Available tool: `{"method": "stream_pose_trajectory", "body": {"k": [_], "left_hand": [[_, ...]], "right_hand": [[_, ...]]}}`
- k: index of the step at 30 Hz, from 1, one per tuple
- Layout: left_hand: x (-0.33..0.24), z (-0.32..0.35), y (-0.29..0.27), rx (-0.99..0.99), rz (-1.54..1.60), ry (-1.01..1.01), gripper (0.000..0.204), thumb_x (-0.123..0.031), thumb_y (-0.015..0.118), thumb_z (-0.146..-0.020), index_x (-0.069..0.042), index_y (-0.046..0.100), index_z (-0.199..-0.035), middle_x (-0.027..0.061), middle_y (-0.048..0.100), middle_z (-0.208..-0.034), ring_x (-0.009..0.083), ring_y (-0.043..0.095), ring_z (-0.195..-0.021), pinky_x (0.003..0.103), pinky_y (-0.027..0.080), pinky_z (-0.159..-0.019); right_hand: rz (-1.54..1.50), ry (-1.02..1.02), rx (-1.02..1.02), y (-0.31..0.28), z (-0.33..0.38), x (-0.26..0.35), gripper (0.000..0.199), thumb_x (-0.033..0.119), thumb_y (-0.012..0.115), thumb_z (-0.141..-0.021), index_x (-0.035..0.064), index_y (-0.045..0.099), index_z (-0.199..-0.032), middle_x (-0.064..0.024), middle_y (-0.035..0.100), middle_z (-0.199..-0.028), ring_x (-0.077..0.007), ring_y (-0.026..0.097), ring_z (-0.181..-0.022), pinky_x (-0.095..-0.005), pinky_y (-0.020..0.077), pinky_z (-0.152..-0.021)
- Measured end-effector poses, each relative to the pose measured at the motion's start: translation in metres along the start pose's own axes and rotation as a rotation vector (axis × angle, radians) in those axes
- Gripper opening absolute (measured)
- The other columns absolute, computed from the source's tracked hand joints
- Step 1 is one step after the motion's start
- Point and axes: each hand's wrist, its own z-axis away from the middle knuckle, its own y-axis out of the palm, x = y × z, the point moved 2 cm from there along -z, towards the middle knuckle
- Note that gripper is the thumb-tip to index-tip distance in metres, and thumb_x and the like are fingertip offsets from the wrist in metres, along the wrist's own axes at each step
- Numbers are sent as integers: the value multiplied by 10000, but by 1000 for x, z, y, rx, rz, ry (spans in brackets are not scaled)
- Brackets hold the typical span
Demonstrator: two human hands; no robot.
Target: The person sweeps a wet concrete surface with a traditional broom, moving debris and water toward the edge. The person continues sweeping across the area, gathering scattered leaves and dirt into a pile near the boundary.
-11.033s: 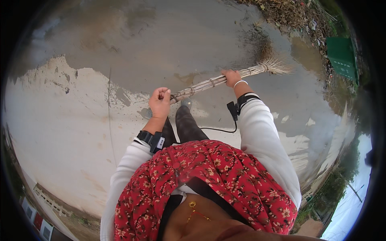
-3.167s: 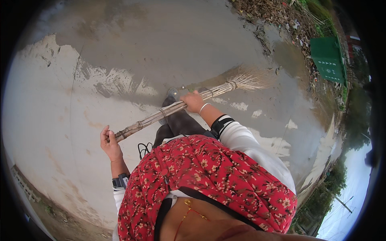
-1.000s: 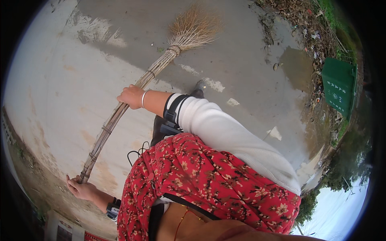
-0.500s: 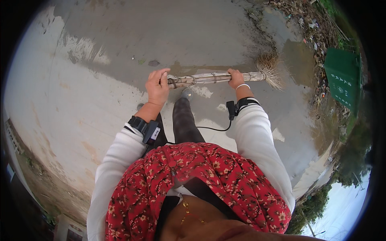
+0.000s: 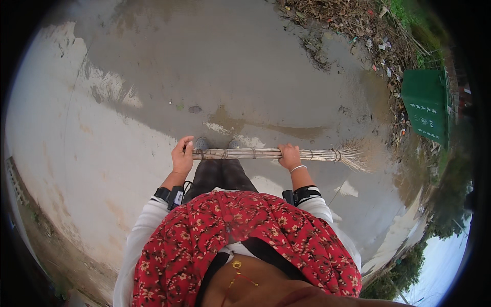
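Observation:
A broom (image 5: 240,153) of bundled pale sticks, bound at intervals with dark ties, lies almost level across my front. Its splayed bristles (image 5: 355,157) point to the right, just above the wet ground. At the left end of the handle, my left hand (image 5: 182,156) is curled loosely, its fingers pointing upward and partly hiding the tip. My right hand (image 5: 290,156) wraps firmly round the stick bundle, between its middle and the bristles.
Wet concrete (image 5: 230,66) with muddy patches spreads ahead, and paler, drier concrete (image 5: 102,169) lies to the left. A heap of dry leaves and litter (image 5: 353,25) borders the far right, beside a green metal bin (image 5: 424,105). My shoes (image 5: 234,144) stand just beyond the handle.
Both hands have drawn the broom closer to my body. It has levelled out, and its bristles have come down from a raised, more upright spread.

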Motion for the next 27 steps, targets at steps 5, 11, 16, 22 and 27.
{"method": "stream_pose_trajectory", "body": {"k": [5, 11, 16, 22, 27], "left_hand": [[2, 7, -99, -103, 53, 19, 190, -98, 552, -981, -46, 658, -1129, -14, 580, -819, 70, 512, -751, 231, 454, -719], [-10, 25, -191, -288, 56, 47, 220, -133, 536, -999, -32, 648, -1159, -28, 545, -819, 69, 500, -777, 221, 437, -732], [-46, 50, -252, -490, -13, 109, 240, -155, 527, -1013, -20, 638, -1178, -18, 536, -843, 78, 489, -779, 234, 440, -739], [-100, 77, -253, -866, 34, 89, 261, -173, 503, -1030, -16, 621, -1203, -2, 514, -848, 94, 472, -794, 245, 437, -744], [-118, 69, -198, -987, -89, -5, 251, -177, 505, -1030, -15, 637, -1170, -6, 489, -823, 97, 450, -774, 240, 430, -722]], "right_hand": [[-70, -117, 44, -20, -14, 94, 319, 113, 692, -676, 158, 655, -990, -58, 686, -935, -259, 614, -999, -440, 395, -822], [-36, -302, 37, -56, -78, 183, 294, 131, 690, -698, 167, 648, -987, -39, 684, -951, -244, 608, -1021, -440, 395, -843], [-88, -524, -100, -117, -142, 256, 246, 76, 665, -716, 160, 644, -946, -25, 677, -939, -238, 600, -1012, -436, 380, -839], [-100, -768, -95, -165, -235, 329, 231, 73, 672, -743, 159, 668, -958, -25, 682, -924, -238, 583, -1018, -408, 382, -892], [-104, -828, -84, -162, -290, 335, 254, 62, 684, -742, 172, 677, -971, -33, 693, -927, -234, 587, -1032, -410, 388, -928]]}}
